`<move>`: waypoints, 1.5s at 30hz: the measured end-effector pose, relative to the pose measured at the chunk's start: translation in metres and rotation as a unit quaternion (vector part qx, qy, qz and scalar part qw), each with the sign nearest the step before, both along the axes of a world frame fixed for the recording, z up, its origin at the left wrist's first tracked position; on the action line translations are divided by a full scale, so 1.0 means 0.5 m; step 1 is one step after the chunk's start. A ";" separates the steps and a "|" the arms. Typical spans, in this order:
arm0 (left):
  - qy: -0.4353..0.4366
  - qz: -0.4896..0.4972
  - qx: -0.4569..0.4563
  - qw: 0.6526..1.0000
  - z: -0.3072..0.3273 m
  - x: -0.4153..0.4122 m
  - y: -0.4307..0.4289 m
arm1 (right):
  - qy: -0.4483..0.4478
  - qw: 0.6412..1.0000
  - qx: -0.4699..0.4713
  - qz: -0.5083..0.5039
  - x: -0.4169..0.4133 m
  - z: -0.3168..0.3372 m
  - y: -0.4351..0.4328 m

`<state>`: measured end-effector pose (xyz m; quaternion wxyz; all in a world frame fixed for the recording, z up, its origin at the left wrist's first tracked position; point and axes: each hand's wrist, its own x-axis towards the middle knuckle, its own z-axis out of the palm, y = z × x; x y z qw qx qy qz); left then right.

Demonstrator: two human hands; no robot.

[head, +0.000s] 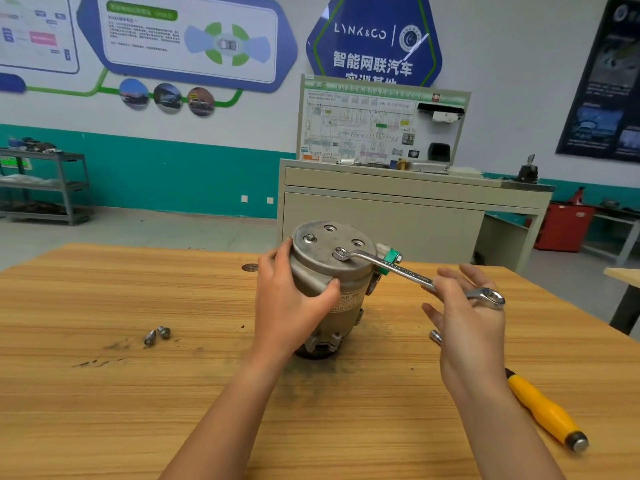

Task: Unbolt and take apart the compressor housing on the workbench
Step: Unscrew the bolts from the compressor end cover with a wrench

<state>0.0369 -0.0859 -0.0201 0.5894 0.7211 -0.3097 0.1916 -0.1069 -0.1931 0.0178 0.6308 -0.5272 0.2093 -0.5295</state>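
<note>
A grey metal compressor point(329, 268) stands upright on the wooden workbench point(138, 393). My left hand point(287, 299) grips its left side, thumb across the front. A silver ring wrench point(391, 268) sits with its far ring over a bolt on the compressor's top face. My right hand point(467, 320) lies against the wrench's near end, fingers spread and mostly straight. One bolt head point(310, 238) and two empty bolt holes show on the top face.
Two loose bolts point(156, 335) lie on the bench to the left. A yellow-handled tool point(543, 410) lies at the right, partly behind my right forearm. A small metal piece point(435, 336) lies beside my right hand. A beige training cabinet point(398, 209) stands behind the bench.
</note>
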 end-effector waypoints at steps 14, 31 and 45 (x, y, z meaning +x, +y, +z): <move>-0.011 0.045 -0.026 0.999 -0.004 -0.011 0.000 | 0.507 0.547 -0.627 -0.224 -0.012 0.083 0.011; 0.013 -0.109 -0.020 0.994 0.018 0.060 0.011 | 0.323 0.415 -0.833 -0.173 0.195 0.134 -0.209; -0.008 0.022 -0.084 0.996 -0.020 -0.007 -0.013 | 0.449 0.523 -0.712 -0.138 0.051 0.115 -0.071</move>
